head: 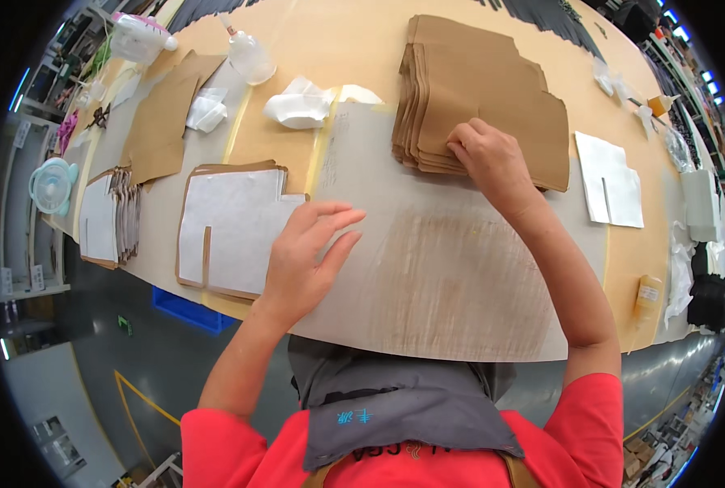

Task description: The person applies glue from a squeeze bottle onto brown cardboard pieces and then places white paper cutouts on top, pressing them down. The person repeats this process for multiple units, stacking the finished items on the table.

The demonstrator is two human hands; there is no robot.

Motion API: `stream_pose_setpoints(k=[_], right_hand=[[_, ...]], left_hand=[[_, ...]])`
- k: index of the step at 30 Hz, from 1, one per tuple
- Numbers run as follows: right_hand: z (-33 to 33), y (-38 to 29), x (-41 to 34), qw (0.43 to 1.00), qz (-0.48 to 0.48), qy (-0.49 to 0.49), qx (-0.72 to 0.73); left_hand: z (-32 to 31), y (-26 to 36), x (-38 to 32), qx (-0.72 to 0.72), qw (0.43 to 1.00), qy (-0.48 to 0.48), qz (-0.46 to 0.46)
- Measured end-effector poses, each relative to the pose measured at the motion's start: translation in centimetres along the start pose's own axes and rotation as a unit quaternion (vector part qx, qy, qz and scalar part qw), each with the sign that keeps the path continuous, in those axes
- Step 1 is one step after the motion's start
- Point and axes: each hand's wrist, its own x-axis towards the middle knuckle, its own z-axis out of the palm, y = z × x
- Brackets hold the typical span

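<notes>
My right hand (490, 155) rests on the front part of a stack of brown sheet pieces with stepped edges (466, 79), its thumb and fingertips together; whether they pinch the top sheet I cannot tell. My left hand (307, 253) is raised with its fingers apart and holds nothing. It is beside a stack of white-topped pieces with brown edges and a narrow slot (237, 226). Between my hands and my body lies a grey work surface with brown smears (460, 287). A white slotted piece (609, 180) lies to the right of the brown stack.
A second white-and-brown stack (100, 219) and brown sheets (161, 122) lie at the left. Crumpled white paper (298, 104) and a clear squeeze bottle (249, 58) are further back. A small fan (53, 186) is at the left edge, a yellowish bottle (647, 296) at the right.
</notes>
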Motion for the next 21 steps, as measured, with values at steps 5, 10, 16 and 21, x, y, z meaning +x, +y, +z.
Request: stream_pose_setpoints(k=[5, 10, 16, 21], right_hand=[[0.1, 0.1, -0.2, 1.000, -0.011, 0.004, 0.013], [0.2, -0.5, 0.0, 0.996, -0.016, -0.012, -0.086], [0.6, -0.2, 1.0, 0.990, -0.037, -0.050, -0.130], [0.1, 1.3, 1.6, 1.000, 0.003, -0.016, -0.009]], left_hand=[[0.7, 0.4, 1.5, 0.001, 1.000, -0.022, 0.012], [1.5, 0.4, 2.5, 0.008, 0.999, -0.044, 0.027], [1.4, 0.5, 3.1, 0.020, 0.997, -0.053, 0.048], [1.3, 0.2, 5.8, -0.009, 0.996, -0.088, 0.015]])
